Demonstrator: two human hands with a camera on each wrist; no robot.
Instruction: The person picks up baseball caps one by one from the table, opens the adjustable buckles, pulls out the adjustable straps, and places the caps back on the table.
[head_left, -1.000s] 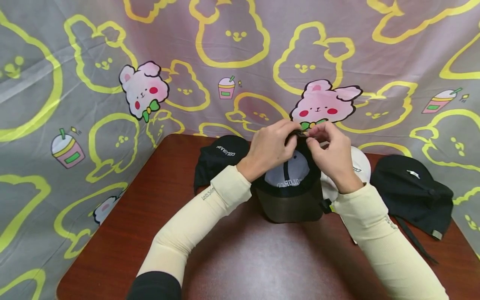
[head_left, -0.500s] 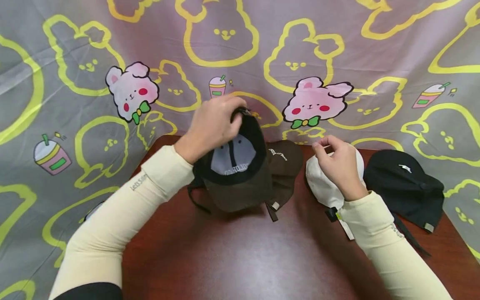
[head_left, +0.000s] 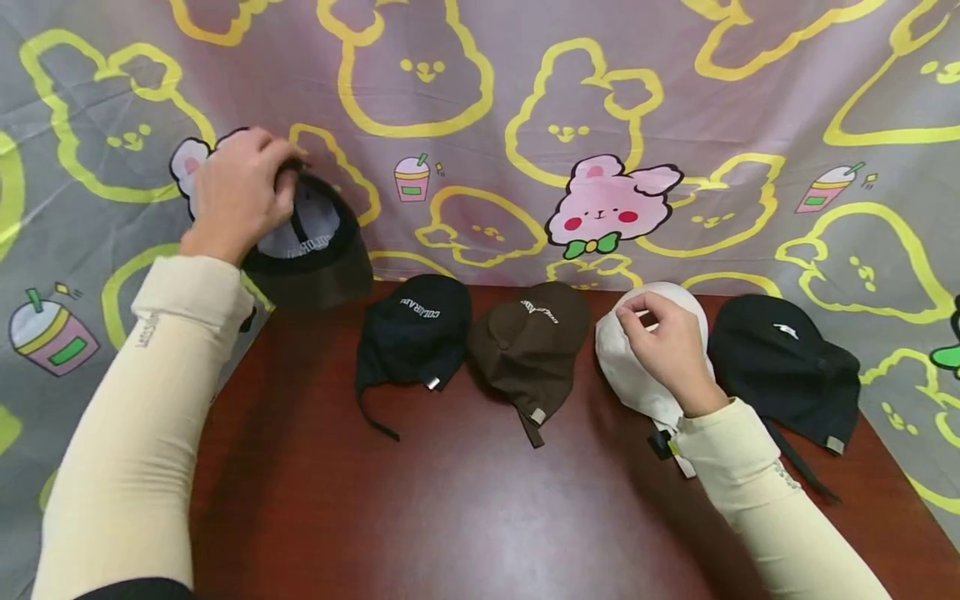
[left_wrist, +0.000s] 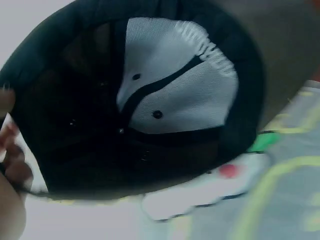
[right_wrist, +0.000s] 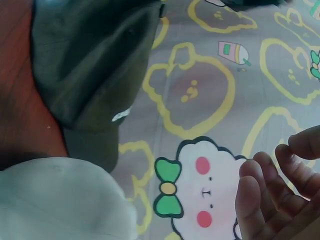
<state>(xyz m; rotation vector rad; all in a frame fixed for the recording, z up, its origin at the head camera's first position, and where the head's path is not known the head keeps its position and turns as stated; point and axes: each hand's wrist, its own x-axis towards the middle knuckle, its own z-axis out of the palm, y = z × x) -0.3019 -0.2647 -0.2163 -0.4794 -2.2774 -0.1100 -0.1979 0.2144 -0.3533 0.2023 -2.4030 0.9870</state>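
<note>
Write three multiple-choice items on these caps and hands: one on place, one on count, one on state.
1. Where is the left hand's dark cap?
A. Lifted beyond the table's left edge
B. Lying beside the white cap
C. Under the right sleeve

2. How many caps lie on the table?
A. Two
B. Four
C. Six

3. What is the right hand doing?
A. Gripping a strap
B. Hovering over the white cap, holding nothing
C. Pressing the bare table

Key: 1 A, the cap shows against the cloth; 2 B, navy, brown, white, black; 3 B, the fingers are loosely curled.
</note>
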